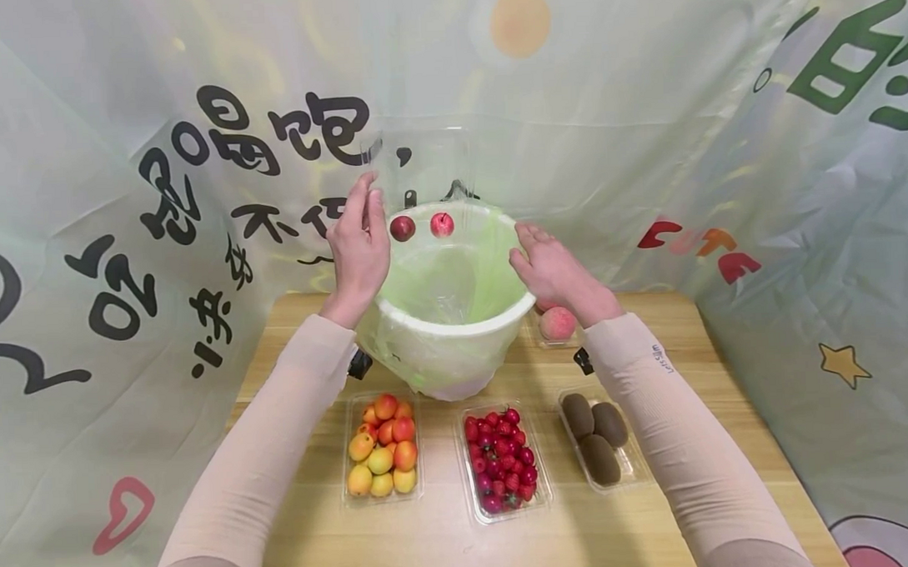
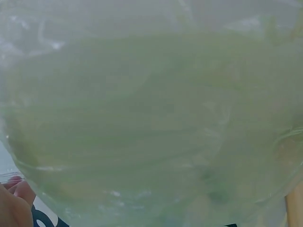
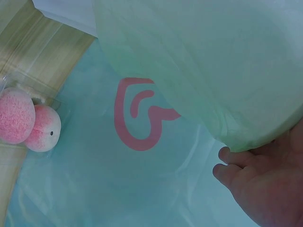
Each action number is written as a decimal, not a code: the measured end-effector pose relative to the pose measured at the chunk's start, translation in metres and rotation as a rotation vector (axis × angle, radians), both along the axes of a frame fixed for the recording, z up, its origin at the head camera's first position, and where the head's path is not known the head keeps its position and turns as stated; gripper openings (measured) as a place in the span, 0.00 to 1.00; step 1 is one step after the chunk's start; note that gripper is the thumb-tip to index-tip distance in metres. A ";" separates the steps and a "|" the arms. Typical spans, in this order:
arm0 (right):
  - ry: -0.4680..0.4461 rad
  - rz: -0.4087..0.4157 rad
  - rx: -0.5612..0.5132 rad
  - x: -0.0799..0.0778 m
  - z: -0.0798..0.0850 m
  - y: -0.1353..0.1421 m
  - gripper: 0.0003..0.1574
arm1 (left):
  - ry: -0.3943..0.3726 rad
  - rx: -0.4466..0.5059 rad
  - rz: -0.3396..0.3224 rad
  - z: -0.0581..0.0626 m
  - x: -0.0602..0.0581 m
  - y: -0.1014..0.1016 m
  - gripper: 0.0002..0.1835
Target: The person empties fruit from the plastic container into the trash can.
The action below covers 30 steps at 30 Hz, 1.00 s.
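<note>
A white bin [image 1: 457,375] lined with a pale green plastic bag [image 1: 491,257] stands on the table. Over its far left side my left hand [image 1: 358,249] pinches a clear plastic fruit box [image 1: 426,143], tipped upright with its lid raised. Two red plum-like fruits, one dark [image 1: 403,228] and one brighter [image 1: 441,225], show at the box's lower part, above the bin's mouth. My right hand [image 1: 551,267] grips the bin's right rim. In the right wrist view its fingertips [image 3: 225,156] lie at the bag's folded edge. The bag fills most of the left wrist view.
Along the front of the table [image 1: 433,551] are boxes of yellow-red apricot-like fruits [image 1: 380,444], cherries or small red berries [image 1: 501,461], and kiwis [image 1: 598,437]. Peaches [image 1: 556,323] sit in a box behind my right forearm. Printed cloth [image 1: 797,221] surrounds the table.
</note>
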State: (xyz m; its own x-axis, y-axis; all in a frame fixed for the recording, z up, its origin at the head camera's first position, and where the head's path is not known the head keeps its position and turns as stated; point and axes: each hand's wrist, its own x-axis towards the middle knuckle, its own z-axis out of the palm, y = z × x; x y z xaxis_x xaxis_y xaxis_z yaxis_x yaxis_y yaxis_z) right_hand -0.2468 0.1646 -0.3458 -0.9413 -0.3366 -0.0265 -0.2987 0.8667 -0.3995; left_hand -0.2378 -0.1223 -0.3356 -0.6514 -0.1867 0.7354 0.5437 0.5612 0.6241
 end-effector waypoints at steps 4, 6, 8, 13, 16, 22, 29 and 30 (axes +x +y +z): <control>-0.003 0.002 0.000 -0.001 0.000 0.001 0.43 | 0.045 0.007 0.012 0.000 -0.001 0.000 0.21; -0.003 0.002 -0.002 -0.001 0.000 0.001 0.43 | 0.059 0.012 0.014 -0.001 -0.002 0.001 0.20; -0.005 0.002 0.000 -0.002 -0.001 0.001 0.43 | 0.063 0.016 0.014 -0.001 -0.002 0.001 0.20; -0.007 0.002 -0.002 -0.002 -0.001 0.001 0.43 | 0.055 0.019 0.014 -0.001 -0.001 0.001 0.20; -0.004 0.002 -0.008 -0.001 -0.001 0.001 0.43 | 0.054 0.019 0.018 -0.001 -0.001 0.001 0.20; 0.002 0.004 -0.011 -0.001 -0.001 0.001 0.43 | 0.066 0.017 0.024 -0.001 -0.001 0.001 0.20; 0.002 0.004 -0.006 -0.003 -0.002 0.002 0.43 | 0.081 0.009 0.020 -0.002 0.000 0.001 0.19; 0.003 0.004 -0.007 -0.003 -0.002 0.002 0.43 | 0.080 0.011 0.023 -0.002 0.000 0.001 0.19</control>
State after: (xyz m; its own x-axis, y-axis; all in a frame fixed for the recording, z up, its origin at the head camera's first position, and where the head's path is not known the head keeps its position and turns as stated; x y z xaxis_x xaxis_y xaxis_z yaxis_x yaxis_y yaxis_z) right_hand -0.2494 0.1662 -0.3482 -0.9401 -0.3403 -0.0218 -0.3029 0.8628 -0.4047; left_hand -0.2378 -0.1210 -0.3374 -0.5858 -0.2090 0.7831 0.5792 0.5678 0.5849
